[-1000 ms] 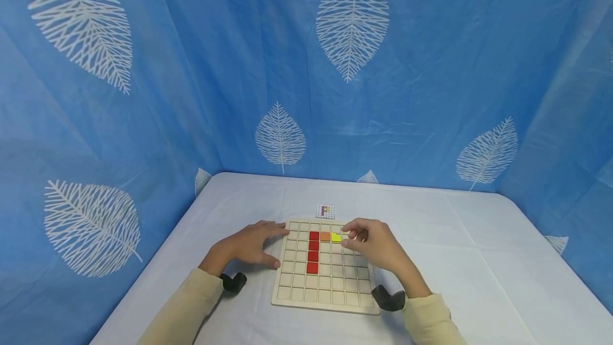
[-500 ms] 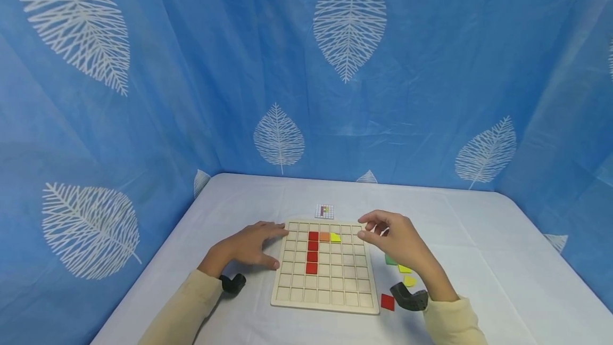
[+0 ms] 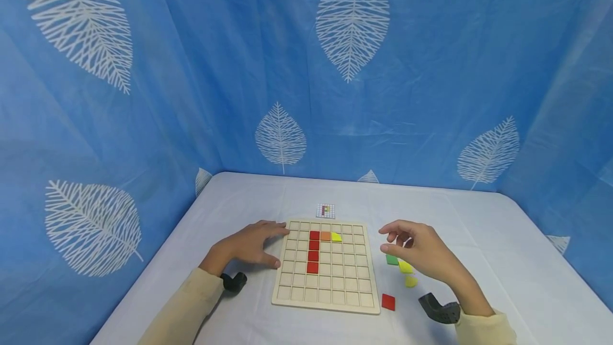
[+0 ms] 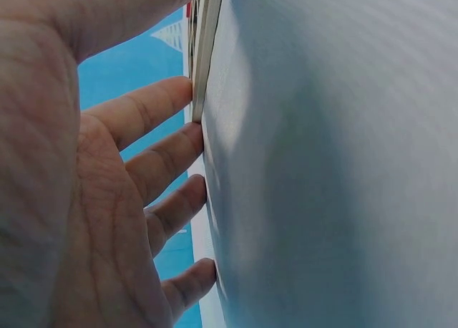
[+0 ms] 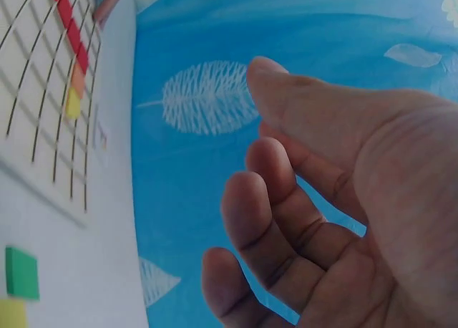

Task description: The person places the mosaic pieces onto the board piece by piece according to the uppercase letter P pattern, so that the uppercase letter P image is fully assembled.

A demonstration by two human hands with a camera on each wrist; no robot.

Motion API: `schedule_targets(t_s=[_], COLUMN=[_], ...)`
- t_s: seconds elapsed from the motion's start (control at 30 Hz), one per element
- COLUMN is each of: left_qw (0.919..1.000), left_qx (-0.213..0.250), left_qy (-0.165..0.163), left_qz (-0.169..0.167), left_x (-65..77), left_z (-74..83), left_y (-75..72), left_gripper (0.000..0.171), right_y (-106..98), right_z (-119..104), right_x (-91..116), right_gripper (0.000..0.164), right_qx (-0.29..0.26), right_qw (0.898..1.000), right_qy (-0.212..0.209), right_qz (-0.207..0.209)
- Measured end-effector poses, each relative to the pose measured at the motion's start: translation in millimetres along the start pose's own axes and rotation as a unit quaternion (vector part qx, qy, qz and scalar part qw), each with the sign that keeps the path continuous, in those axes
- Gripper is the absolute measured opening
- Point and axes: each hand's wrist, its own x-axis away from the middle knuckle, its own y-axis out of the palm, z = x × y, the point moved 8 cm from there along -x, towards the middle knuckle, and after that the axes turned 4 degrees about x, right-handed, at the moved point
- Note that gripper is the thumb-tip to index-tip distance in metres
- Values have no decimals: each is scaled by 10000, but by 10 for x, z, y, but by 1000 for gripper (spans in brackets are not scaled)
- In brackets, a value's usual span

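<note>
A pale wooden grid board (image 3: 330, 298) lies flat on the white table. Set in its cells are a column of several red square tiles (image 3: 313, 256), an orange tile (image 3: 325, 236) and a yellow tile (image 3: 337, 237) with one rounded corner. My left hand (image 3: 251, 244) rests at the board's left edge, its spread fingers and thumb touching the rim. Over the table to the right of the board hovers my right hand (image 3: 421, 246), fingers loosely bent and nothing between them. A green tile (image 3: 392, 260) and a yellow tile (image 3: 405, 267) lie beneath it, partly covered in the head view.
Nearer me lie a rounded yellow tile (image 3: 411, 281) and a loose red tile (image 3: 388, 302), right of the board. A small printed pattern card (image 3: 325, 211) sits just behind the board. Blue cloth (image 3: 383, 95) with white leaf prints hangs around the table.
My right hand has drawn away from the yellow tile on the board, rightward over the table, uncovering the loose tiles there. My left hand has stayed at the board's edge.
</note>
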Motion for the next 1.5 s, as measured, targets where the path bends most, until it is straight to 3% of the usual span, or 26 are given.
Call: schedule_targets(t_s=[0.27,0.5,0.7,1.03,1.17,1.3,1.5], left_qw=[9999,9999,9998,9998,9998,9999,10000], left_qx=[41,64,152,141,79,47,43], left_qy=[-93,-108,-124,-130,-132,-88,-75], left_qz=[66,34,-58,-93,-103,-82,-49], left_x=[-3,-2,-3,5,5,5,0], left_z=[-8,-11,-17,-33,-38,-31,-23], left_y=[-16,-24,-1,14,16,12,11], left_gripper=[83,82,84,86,86,84,84], right_y=[-11,169,340,555,638,700,727], right_z=[165,290,380,477,475,467,445], right_x=[51,81,123,201,217,231,236], right_gripper=[30,38,41,35,35,34,33], right_qx=[-62,-388,-640,-1105,-1302,-1330,-1133], right_qw=[9999,9959,9843,9647,9551,9510,9547], right_qy=[10,20,225,-499,-510,-458,-460], right_qz=[-101,-815,-1627,-2338,-2612,-2753,-2713])
